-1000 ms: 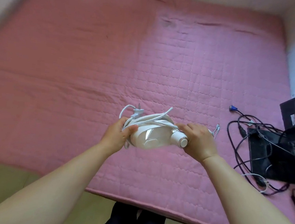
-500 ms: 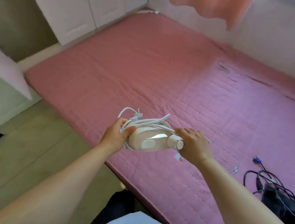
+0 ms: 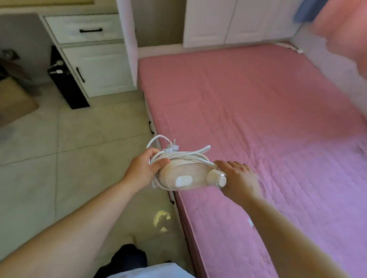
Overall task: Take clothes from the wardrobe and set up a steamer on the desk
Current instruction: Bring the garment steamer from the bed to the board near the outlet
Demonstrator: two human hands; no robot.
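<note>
Here both hands (image 3: 144, 168) (image 3: 238, 181) grip the cord-wrapped steamer (image 3: 183, 176).

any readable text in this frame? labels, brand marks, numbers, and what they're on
None readable.
Steamer held between the left hand and right hand: no print legible on the body, its white button or the end knob.
Plug on the wrapped cord: any markings too small and blurred.
Desk drawers, wardrobe doors, pink mattress: no text seen.
</note>
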